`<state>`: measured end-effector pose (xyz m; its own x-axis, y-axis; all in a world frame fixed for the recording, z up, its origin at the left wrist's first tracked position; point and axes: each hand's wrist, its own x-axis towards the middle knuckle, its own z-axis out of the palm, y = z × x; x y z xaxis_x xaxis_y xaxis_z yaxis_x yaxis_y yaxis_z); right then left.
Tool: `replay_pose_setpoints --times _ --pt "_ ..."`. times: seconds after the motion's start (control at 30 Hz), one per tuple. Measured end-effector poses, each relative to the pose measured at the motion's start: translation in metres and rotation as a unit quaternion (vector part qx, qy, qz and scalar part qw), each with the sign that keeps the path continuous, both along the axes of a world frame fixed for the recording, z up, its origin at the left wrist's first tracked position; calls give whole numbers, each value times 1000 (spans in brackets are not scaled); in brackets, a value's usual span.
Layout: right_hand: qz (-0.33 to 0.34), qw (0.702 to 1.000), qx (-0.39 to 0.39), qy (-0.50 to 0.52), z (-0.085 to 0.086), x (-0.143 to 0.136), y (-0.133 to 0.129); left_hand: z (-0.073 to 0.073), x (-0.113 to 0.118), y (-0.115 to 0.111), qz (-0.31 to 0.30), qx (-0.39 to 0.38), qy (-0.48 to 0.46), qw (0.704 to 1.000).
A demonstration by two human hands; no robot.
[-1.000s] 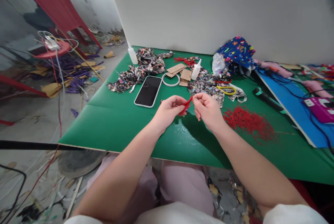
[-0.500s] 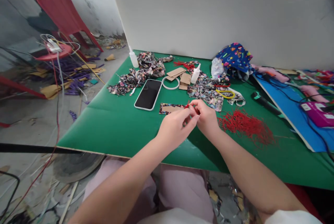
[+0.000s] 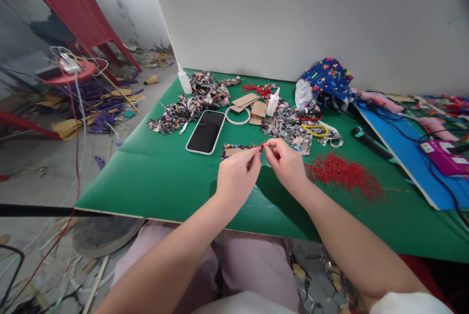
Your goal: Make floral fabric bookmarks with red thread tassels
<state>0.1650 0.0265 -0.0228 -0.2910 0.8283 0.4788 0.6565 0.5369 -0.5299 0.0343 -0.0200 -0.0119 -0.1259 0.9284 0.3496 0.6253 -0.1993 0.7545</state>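
Observation:
Between my fingertips, a small red string (image 3: 262, 145) shows at the right end of a patterned fabric strip with a cardboard piece (image 3: 234, 151). My left hand (image 3: 239, 172) pinches the string from the left and covers part of the strip. From the right, my right hand (image 3: 285, 160) pinches the string too, its other fingers curled. A heap of red strings (image 3: 344, 173) lies to the right of my right hand. Behind the hands are crumpled patterned fabric (image 3: 284, 128) and yellow-handled scissors (image 3: 315, 131).
A phone (image 3: 206, 132), a white ring (image 3: 238, 115), cardboard pieces (image 3: 258, 110) and two white bottles (image 3: 273, 102) (image 3: 184, 81) stand or lie farther back. At the right are a blue board (image 3: 399, 153), a cutter (image 3: 372, 144) and pink glue guns (image 3: 436, 128).
My left hand has drawn back to the left and its fingers have closed into a pinch. The fingertips of both hands are now slightly apart, with the red string showing between them.

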Motion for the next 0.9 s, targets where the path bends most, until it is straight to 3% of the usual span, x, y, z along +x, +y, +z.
replay_pose_setpoints --times 0.17,0.5,0.9 --pt "17 999 -31 17 2 0 -2 -1 -4 4 0 37 -14 999" --pt "59 997 -48 33 5 -2 -7 -6 -12 16 -38 -19 -171 984" --pt "52 998 3 21 4 -2 -9 -8 -7 12 -31 31 -118 992"
